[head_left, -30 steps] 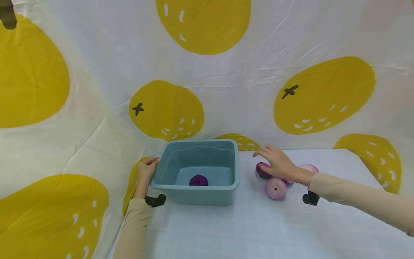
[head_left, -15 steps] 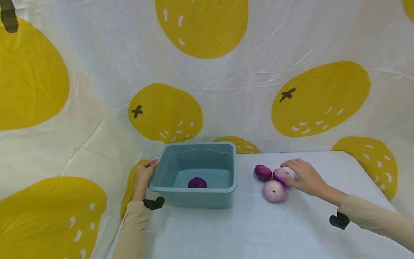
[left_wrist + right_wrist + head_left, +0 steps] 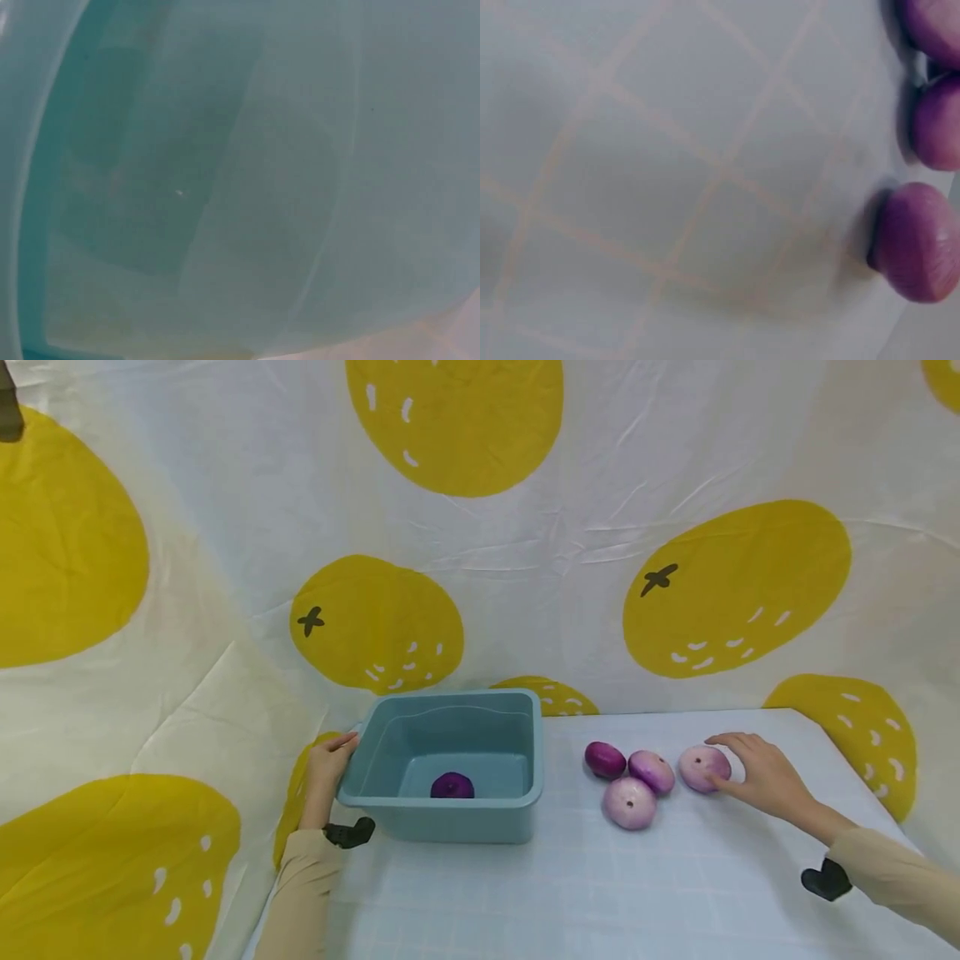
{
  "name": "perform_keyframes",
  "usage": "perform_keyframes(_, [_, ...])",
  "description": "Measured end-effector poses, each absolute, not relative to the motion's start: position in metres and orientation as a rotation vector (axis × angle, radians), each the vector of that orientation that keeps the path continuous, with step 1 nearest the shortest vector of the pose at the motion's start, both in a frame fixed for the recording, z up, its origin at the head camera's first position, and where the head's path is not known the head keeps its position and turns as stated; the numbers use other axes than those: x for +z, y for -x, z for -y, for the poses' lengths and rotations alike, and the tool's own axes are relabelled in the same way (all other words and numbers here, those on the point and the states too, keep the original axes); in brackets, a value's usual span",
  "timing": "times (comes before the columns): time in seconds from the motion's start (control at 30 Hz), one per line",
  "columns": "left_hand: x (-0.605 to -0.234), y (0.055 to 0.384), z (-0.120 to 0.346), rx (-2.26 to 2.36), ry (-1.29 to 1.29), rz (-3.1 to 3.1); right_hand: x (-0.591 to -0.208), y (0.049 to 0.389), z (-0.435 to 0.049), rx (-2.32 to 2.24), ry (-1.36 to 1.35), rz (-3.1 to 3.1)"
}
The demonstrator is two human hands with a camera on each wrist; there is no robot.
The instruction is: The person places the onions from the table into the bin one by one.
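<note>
A blue-green plastic basin (image 3: pixel 442 821) stands on the table with one dark purple onion (image 3: pixel 452 785) inside. My left hand (image 3: pixel 327 774) grips the basin's left rim; the left wrist view is filled by the basin's side (image 3: pixel 285 187). At the right, my right hand (image 3: pixel 767 781) is spread around a pale purple onion (image 3: pixel 696 768), thumb at the near side and fingers at the far side. Left of it lie a deep purple onion (image 3: pixel 604 760), a pinkish purple onion (image 3: pixel 652 772) and a pale onion (image 3: pixel 630 803), close together. The right wrist view shows onions but no fingers.
A pale checked cloth (image 3: pixel 600 893) covers the table. Behind and to the left hangs a white curtain (image 3: pixel 540 610) printed with large yellow fruit. Each wrist carries a small black camera mount, such as the right one (image 3: pixel 827 880).
My right hand has moved right, from above the deep purple onion past the pinkish one to the rightmost pale onion. The left hand stays at the basin's rim. The onions lie as before.
</note>
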State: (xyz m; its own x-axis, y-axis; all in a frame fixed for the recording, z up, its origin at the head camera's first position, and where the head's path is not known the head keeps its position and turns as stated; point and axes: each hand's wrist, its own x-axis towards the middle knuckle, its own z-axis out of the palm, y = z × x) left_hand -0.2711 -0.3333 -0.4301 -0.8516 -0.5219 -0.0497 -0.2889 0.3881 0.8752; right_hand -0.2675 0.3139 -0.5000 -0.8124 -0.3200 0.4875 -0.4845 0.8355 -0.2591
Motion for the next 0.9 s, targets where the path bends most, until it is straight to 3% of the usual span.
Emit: perform_keyframes(0.9, [-0.431,0.277,0.334,-1.421,-0.785,2.419,-0.533,0.278,-0.323,0.820,-0.381,2.895])
